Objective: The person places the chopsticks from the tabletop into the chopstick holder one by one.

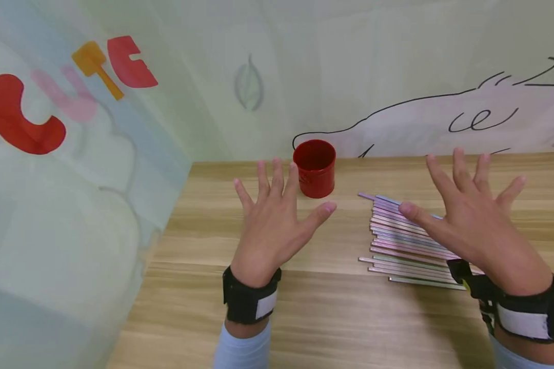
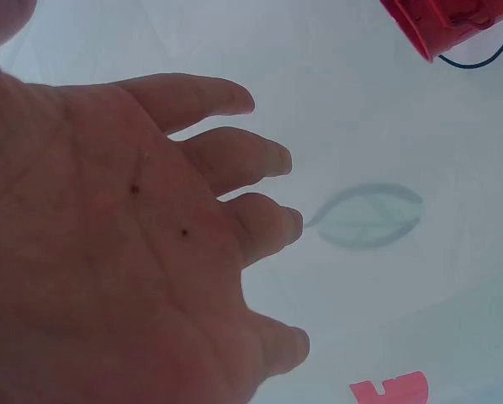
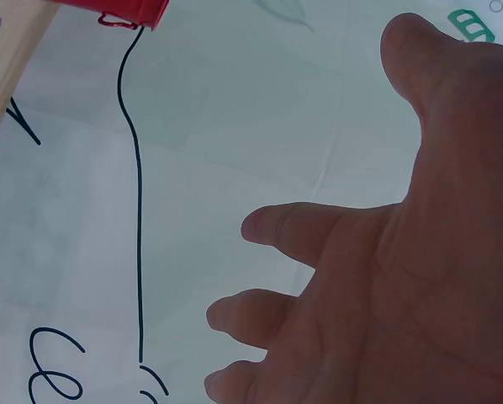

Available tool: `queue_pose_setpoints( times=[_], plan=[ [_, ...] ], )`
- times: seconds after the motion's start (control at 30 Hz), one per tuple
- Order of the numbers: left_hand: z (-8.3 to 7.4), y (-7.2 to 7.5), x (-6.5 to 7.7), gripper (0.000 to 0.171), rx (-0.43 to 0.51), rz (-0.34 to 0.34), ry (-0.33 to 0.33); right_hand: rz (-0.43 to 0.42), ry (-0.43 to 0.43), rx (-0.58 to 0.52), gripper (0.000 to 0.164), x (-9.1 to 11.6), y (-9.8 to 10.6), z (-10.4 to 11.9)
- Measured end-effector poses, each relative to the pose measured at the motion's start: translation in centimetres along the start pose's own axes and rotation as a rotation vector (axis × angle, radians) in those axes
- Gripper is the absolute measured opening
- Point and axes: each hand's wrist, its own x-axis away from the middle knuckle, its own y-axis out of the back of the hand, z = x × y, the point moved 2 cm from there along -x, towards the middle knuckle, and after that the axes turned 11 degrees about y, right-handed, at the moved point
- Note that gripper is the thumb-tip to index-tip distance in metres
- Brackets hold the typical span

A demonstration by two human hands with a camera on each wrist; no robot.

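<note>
My left hand [image 1: 273,220] hovers with spread, straight fingers over the table, its fingertips overlapping the left side of a red bucket [image 1: 317,179] in the head view. Nothing is in its palm in the left wrist view. To the right, my right hand [image 1: 477,225] is likewise spread wide and holds nothing. Below it lie several thin, shiny pinkish and silvery sticks [image 1: 411,241], side by side in a loose row. The right hand hides their right ends. The small bucket stands upright near the table's back edge, and the part of its inside that shows is bare.
The wooden table [image 1: 189,287] meets a pale printed cloth backdrop [image 1: 374,61] behind and at the left. Red and orange letters [image 1: 131,61] are printed on the left side. Each wrist wears a black strap [image 1: 251,297].
</note>
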Motion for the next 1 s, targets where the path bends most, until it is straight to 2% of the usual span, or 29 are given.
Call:
queue_pose_setpoints(
  times=[0.3, 0.47, 0.6, 0.8, 1.0],
  plan=[
    [0.3, -0.2, 0.3, 0.102, -0.004, 0.008, -0.009, -0.014, 0.018, -0.018, 0.092, -0.1, 0.0, 0.1],
    [0.4, -0.3, 0.3, 0.1, 0.008, 0.021, -0.026, -0.07, 0.112, -0.104, 0.087, 0.2, 0.8, 0.0],
    [0.4, -0.1, 0.1, 0.097, 0.011, 0.019, -0.041, -0.094, 0.166, -0.129, 0.08, 0.5, 1.4, 0.3],
    [-0.2, -0.4, 0.0, 0.095, 0.01, 0.032, -0.087, -0.093, 0.184, -0.063, 0.073, 1.4, 1.3, 0.5],
    [-0.7, -0.9, 0.0, 0.091, 0.038, 0.082, -0.125, -0.044, 0.278, 0.035, 0.051, 2.4, -0.3, -0.1]
  ],
)
